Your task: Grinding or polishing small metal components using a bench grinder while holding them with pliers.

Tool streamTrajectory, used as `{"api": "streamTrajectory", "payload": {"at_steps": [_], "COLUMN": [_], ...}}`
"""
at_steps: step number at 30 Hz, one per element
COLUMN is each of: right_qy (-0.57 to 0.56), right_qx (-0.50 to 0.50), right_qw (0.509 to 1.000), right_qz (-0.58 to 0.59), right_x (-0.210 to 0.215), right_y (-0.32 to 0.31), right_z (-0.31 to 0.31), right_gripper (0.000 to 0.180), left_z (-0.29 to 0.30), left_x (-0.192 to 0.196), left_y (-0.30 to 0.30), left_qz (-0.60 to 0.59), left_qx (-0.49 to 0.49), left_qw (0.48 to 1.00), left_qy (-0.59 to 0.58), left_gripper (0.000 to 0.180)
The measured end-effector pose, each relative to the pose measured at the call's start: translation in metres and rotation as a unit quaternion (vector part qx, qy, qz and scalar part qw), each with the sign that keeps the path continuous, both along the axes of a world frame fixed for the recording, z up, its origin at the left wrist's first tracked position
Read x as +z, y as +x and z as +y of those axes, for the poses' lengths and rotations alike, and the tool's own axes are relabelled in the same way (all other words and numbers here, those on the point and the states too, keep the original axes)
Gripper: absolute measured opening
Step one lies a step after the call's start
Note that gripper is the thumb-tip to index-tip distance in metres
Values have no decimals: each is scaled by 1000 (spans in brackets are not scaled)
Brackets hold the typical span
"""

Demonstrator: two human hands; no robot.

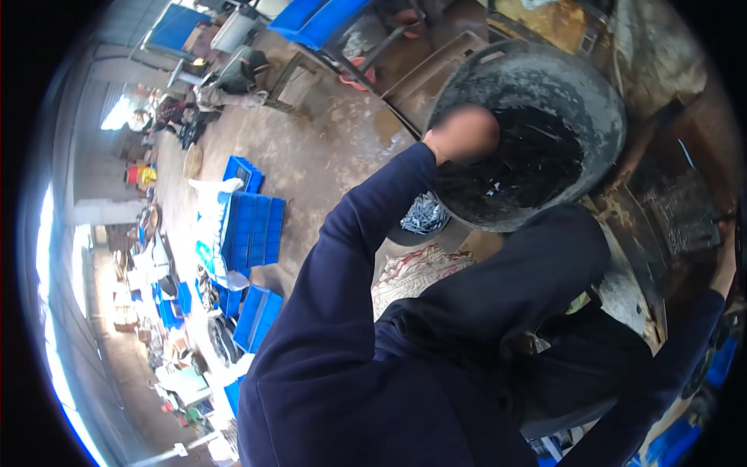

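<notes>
My left hand (465, 134) is above the near-left rim of a large round grey tub (599, 101). A blur covers its fingers, so whether they hold anything does not show. Dark thin strips (537, 148) fill the bottom of the tub, with a few shiny bits among them. Beside the tub, under my left forearm, sits a small container (412, 237) of silvery metal pieces (424, 214). Far to the right, at the picture's edge, my right hand (727, 253) is by a dark, wet-looking metal machine part (673, 206); its fingers are mostly lost in shadow.
A pale woven sack (420, 276) lies by my leg. Blue crates (253, 229) stand stacked on the floor to the left, more lying below them. A blue tray (315, 19) rests on a metal stand at the back. Other people (233, 78) sit at the far left.
</notes>
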State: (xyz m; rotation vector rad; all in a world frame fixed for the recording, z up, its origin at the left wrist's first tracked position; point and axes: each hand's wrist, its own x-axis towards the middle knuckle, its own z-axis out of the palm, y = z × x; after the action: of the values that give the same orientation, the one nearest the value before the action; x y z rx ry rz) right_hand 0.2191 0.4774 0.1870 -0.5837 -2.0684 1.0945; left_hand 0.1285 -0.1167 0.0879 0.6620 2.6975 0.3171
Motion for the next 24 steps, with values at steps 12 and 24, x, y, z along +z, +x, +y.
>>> {"api": "streamTrajectory", "payload": {"at_steps": [12,24], "right_qy": [187,-83], "right_qx": [-15,-5], "right_qw": [981,996], "right_qz": [-41,-14], "right_x": [14,-86], "right_y": [36,20], "right_z": [-11,203], "right_gripper": [34,33], "left_z": [41,101], "left_x": [-14,-69], "left_y": [9,19], "left_qz": [32,-39], "left_qx": [-42,56], "left_qw": [979,907], "left_qy": [198,416], "left_gripper": [31,28]}}
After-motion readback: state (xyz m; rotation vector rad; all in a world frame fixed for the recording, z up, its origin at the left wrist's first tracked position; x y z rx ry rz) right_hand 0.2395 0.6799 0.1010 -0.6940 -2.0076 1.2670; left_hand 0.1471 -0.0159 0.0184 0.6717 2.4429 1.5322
